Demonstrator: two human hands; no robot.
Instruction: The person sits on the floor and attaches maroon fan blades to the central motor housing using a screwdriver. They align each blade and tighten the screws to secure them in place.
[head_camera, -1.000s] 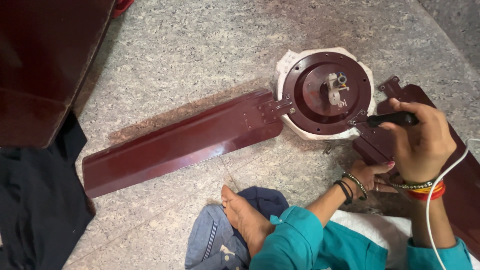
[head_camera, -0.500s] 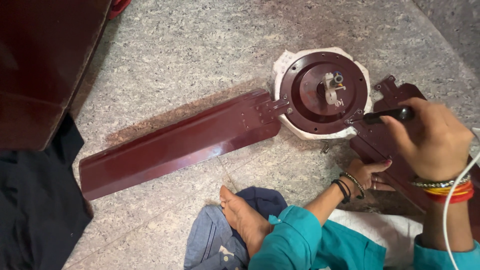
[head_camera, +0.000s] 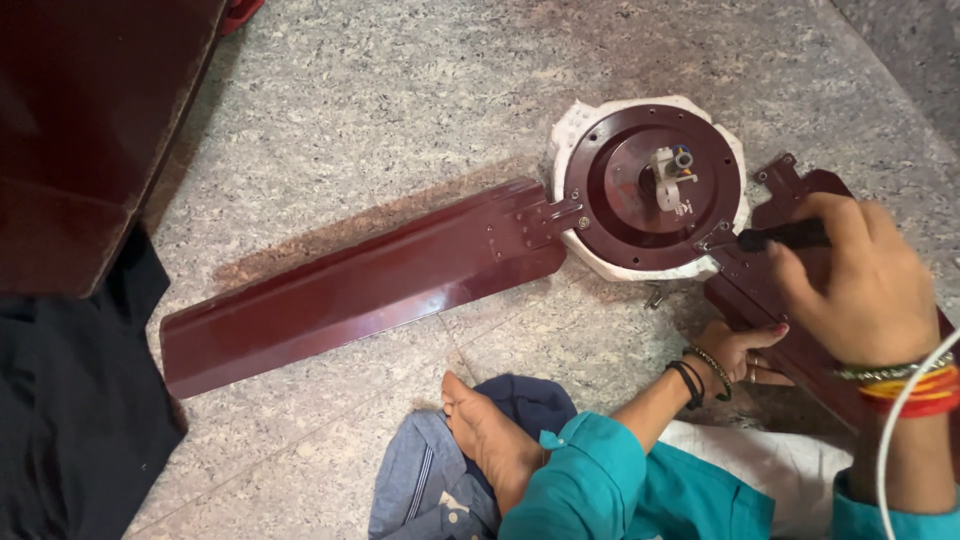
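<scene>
Rt hand (head_camera: 862, 285) shifted; screwdriver (head_camera: 785, 237) still points left.

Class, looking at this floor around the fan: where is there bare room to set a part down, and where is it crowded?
Bare floor lies above the left blade, and between that blade and the foot. It is crowded by the motor, where the right hand holds a tool and the left hand rests.

Right hand (head_camera: 865, 290) around screwdriver (head_camera: 785, 237) at fan motor (head_camera: 650, 185)
</scene>
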